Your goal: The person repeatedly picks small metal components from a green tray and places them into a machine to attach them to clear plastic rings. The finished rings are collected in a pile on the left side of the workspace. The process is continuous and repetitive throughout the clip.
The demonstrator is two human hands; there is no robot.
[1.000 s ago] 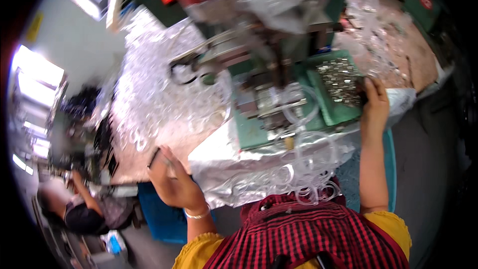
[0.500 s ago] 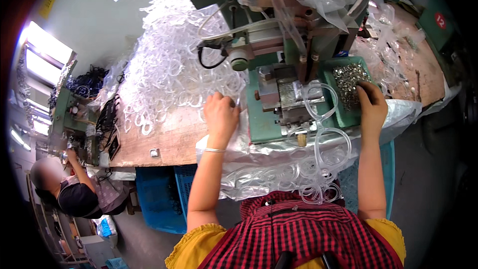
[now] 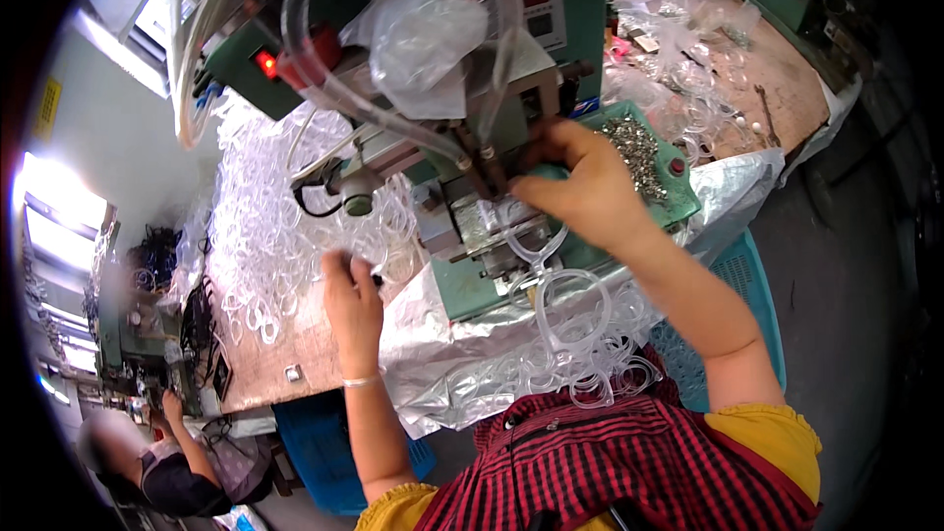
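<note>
My right hand (image 3: pixel 595 187) reaches into the green press (image 3: pixel 447 280), thumb and forefinger brought together beside the metal punches (image 3: pixel 480 172). Whatever lies between its fingertips is too small to see. Under the punches rests the end of a chain of clear plastic rings (image 3: pixel 575 310), which hangs over the front edge toward my lap. Just past this hand stands a green tray (image 3: pixel 678 205) of small shiny metal parts (image 3: pixel 634 152). My left hand (image 3: pixel 354 315) is curled at the table's edge, near a heap of clear plastic rings (image 3: pixel 295 206). Something dark shows at its fingers.
Silvery sheeting (image 3: pixel 433 374) covers the table's front edge. Blue baskets (image 3: pixel 320 452) stand below. Clear tubes (image 3: pixel 300 49) and a plastic bag (image 3: pixel 423 39) hang around the press. At far left, another person (image 3: pixel 187 467) sits at a machine.
My right hand has moved left from the tray of metal parts to the punches. My left hand shows lower and further left. The whole view has shifted and turned.
</note>
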